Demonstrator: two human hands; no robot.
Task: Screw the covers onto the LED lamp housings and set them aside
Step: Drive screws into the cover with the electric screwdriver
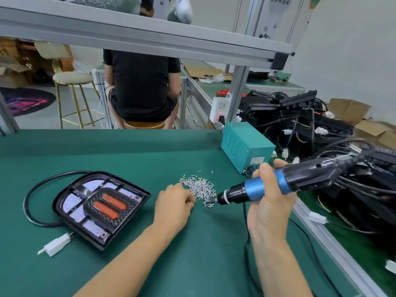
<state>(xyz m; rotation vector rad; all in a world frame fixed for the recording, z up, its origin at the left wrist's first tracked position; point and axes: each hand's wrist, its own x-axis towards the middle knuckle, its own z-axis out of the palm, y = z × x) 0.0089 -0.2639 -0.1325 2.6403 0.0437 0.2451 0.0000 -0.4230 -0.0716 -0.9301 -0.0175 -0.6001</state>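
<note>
Here the right hand (267, 202) is wrapped around the blue-and-black body of an electric screwdriver (276, 185), holding it nearly level with its bit tip pointing left into the near edge of a heap of small silver screws (199, 186). The left hand (172, 207) rests knuckles-up on the green bench mat (128, 151), fingers curled under at the same edge of the heap, just left of the bit; whether it pinches a screw cannot be told. Well to the left of that hand lies the LED lamp housing (100, 207), a black shell showing a white LED board and two orange lenses, its black cable (32, 202) looping round its far side to a white connector (54, 245). Beyond the right hand stands a teal power supply box (244, 146), and to its right a pile of black lamp housings with wiring (300, 125).
</note>
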